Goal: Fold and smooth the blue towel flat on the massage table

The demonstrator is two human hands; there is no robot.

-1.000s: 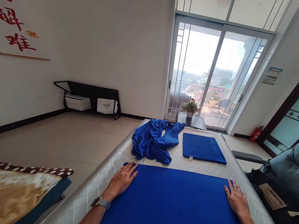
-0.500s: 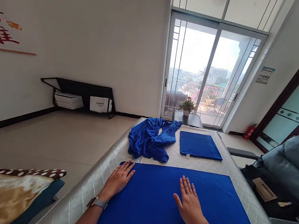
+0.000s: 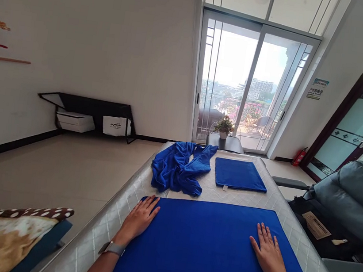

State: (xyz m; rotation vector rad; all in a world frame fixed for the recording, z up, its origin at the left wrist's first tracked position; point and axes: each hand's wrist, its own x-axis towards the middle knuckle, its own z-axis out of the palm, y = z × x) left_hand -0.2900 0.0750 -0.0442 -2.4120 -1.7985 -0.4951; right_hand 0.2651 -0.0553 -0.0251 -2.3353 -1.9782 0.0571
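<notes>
A large blue towel (image 3: 207, 242) lies spread flat on the quilted silver mattress (image 3: 105, 228) in front of me. My left hand (image 3: 139, 219) rests flat and open on the towel's far left corner, a watch on its wrist. My right hand (image 3: 268, 253) lies flat and open on the towel near its right edge. Farther back, a crumpled blue towel (image 3: 179, 168) lies in a heap on the left. A neatly folded blue towel (image 3: 238, 174) sits to the right of that heap.
A small dark table with a potted plant (image 3: 224, 127) stands beyond the mattress before the sliding glass doors. A grey sofa (image 3: 350, 198) lies to the right. A patterned cushion (image 3: 1, 232) is at lower left. A black shelf (image 3: 87, 114) stands against the wall.
My right hand slid from the right edge to the towel's middle, then back toward the right edge. My left hand stayed on the left corner. The view drifted slightly.
</notes>
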